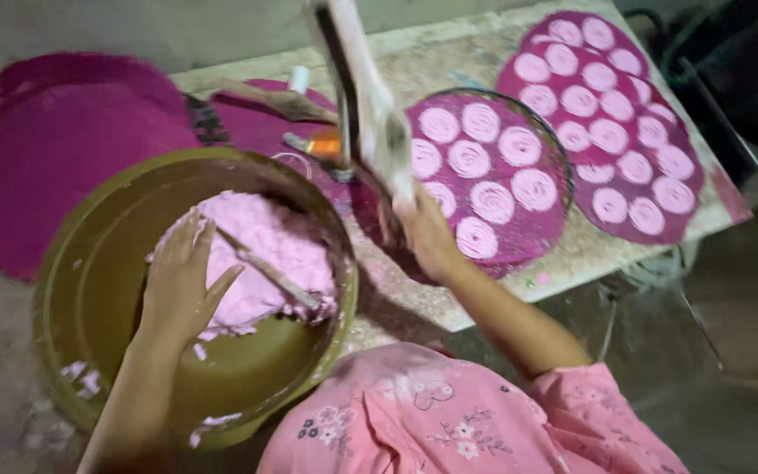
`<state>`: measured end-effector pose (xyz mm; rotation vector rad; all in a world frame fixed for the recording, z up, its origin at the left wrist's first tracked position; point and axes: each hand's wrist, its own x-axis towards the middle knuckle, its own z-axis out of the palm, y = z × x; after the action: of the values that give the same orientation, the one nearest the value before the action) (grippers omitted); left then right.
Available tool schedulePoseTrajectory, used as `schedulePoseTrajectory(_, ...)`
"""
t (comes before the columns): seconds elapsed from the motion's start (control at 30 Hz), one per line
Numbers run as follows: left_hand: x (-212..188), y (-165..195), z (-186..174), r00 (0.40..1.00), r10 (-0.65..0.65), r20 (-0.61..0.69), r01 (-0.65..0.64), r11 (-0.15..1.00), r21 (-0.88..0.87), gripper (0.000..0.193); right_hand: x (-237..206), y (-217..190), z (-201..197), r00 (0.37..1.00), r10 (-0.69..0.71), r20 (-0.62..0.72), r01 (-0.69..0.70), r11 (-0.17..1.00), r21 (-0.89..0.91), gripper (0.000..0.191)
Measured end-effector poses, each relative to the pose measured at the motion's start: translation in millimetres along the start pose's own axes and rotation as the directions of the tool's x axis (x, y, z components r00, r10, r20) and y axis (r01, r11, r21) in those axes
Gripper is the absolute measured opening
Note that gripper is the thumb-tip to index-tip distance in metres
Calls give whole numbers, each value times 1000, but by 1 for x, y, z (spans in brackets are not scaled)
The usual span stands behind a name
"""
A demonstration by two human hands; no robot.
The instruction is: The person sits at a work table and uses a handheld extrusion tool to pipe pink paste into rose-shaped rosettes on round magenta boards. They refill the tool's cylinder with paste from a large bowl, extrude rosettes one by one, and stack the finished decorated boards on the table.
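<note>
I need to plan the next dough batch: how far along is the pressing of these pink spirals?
Done: the far mats are covered in pink spirals. In hand: the round mat holds about nine, with bare space at its near edge; the right hand grips the press, the left hand rests on the dough. Left: a large mound in the basin.

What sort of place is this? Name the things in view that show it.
Probably a small home food workshop: a large bowl of pink dough, round magenta mats covered with pressed spirals, and a worn stone worktable.
</note>
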<state>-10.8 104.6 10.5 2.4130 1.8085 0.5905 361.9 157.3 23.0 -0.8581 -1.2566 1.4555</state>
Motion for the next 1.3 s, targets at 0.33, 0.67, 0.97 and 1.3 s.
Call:
schedulePoseTrajectory(0.33,-23,-9,-47,924,-381,-30,363,898,-248,53,179,-17,83,943,-215,253,313,322,-894,53)
schedulePoseTrajectory(0.67,-26,-24,-45,908,-419,17,393,835,-385,47,188,30,113,955,116,274,247,204,-947,33)
schedulePoseTrajectory(0.97,-34,-52,-21,876,-482,35,451,789,-418,42,96,26,27,909,-395,135,392,697,-600,26)
schedulePoseTrajectory(1.3,15,59,-57,956,-275,-106,251,949,-191,38,0,-12,-235,813,-442,-379,-190,414,-890,24)
